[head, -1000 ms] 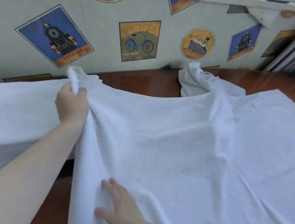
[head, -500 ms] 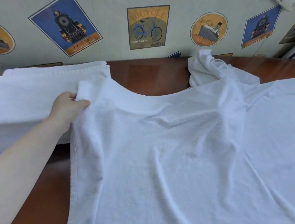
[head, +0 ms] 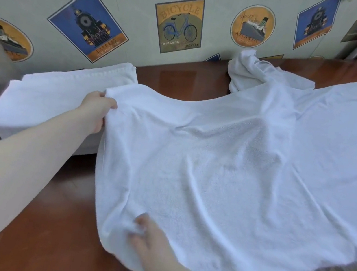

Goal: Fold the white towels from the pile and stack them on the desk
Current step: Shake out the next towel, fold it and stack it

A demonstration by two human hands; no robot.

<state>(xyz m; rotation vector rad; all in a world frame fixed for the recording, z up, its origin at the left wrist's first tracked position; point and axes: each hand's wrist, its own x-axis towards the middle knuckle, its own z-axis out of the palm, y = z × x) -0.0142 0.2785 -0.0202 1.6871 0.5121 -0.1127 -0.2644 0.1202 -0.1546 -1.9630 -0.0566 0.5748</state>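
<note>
Wooden desk [head: 59, 221] carries spread towel [head: 224, 178], long axis 9 to 3 o'clock. My left hand [head: 96, 114] pinches its 10 o'clock corner; my right hand [head: 150, 241], nearer, grips the 7 o'clock edge.

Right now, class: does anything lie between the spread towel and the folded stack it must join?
Nothing visible does. The left hand grips the spread towel's far left corner right at the edge of the folded stack. The right hand rests on the near edge. Only bare desk lies beside them.
</note>
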